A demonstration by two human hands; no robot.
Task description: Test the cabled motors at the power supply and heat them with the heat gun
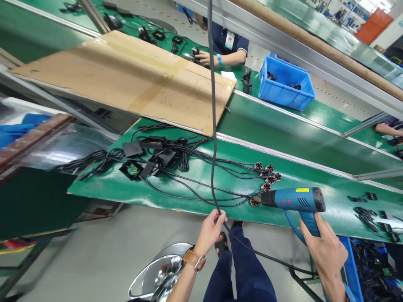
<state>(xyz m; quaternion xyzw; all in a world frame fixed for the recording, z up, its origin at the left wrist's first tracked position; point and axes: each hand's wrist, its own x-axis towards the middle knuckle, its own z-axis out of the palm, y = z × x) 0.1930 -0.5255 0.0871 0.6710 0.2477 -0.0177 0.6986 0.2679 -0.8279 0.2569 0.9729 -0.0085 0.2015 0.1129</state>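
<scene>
My right hand (pixel 324 247) grips the handle of a blue heat gun (pixel 296 199) lying over the green bench (pixel 195 197). Its nozzle points left at a small motor (pixel 254 201) on a wire end. My left hand (pixel 211 228) is closed around the heat gun's black power cord (pixel 213 126), which hangs from above. Several more small motors (pixel 267 171) lie in a cluster just beyond the nozzle. Their black wires run left to a pile of black boxes and cables (pixel 147 157).
A cardboard sheet (pixel 126 71) spans the raised frame at the left. A blue bin (pixel 285 84) sits across the conveyor, where another person's hands (pixel 206 58) work. More black parts (pixel 374 212) lie at the right. A shiny stool (pixel 160 272) stands below.
</scene>
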